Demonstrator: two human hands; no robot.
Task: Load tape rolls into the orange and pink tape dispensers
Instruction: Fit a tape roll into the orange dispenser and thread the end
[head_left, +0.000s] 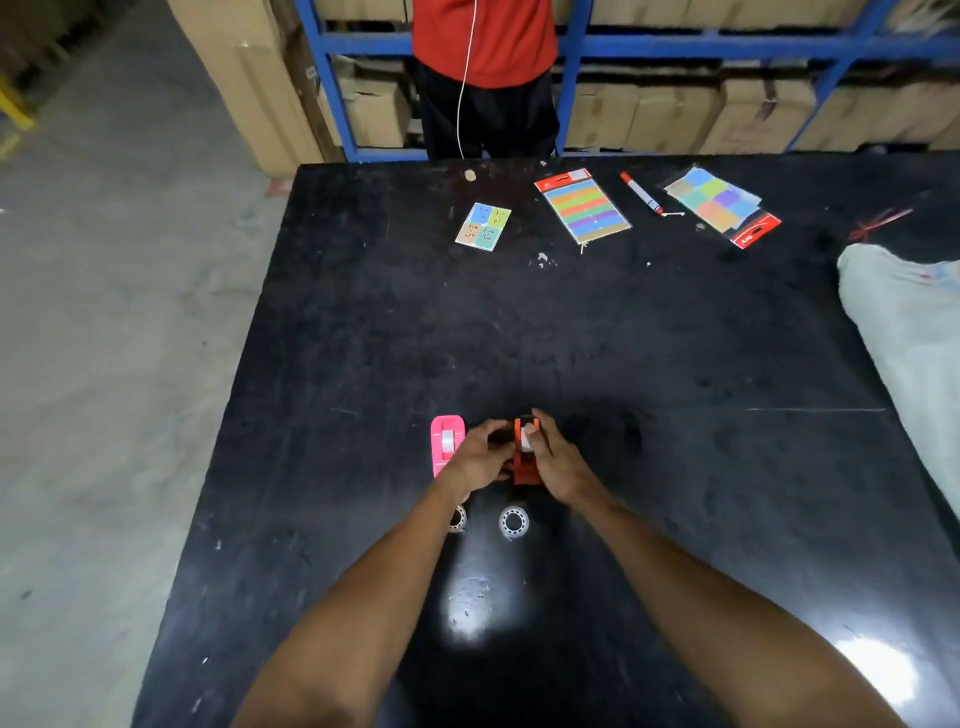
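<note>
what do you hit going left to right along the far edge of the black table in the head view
small card of coloured squares with handwritten numbers → striped multicolour sticker sheet with a red header → red and white marker pen → packet of pastel coloured squares with a red header → thin red string

One cam only, head-worn, looking fwd and steeply down over the black tabletop (649, 353). Wide-angle lens is bending the tabletop's edges. It's sitting close above the near edge, forearms running in from the bottom of frame. Far edge of the tabletop is landing high in frame, w/ blue shelving (701, 47) beyond it and bare floor (114, 312) showing off its left side.
</note>
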